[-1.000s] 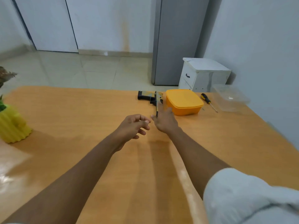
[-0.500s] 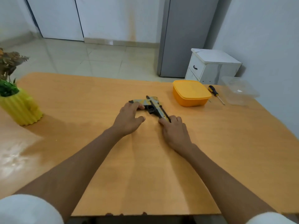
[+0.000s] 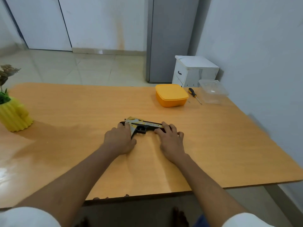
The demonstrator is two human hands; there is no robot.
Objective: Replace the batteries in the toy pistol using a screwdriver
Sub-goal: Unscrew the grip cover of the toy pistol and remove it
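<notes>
Toy pistol (image 3: 143,126) flat on table (image 3: 82,112), between left hand (image 3: 119,140) gripping handle and right hand (image 3: 170,139) pressing barrel.

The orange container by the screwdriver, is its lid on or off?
On. The orange container is shut: its matching lid sits flat across the whole top, hiding the inside.
</notes>
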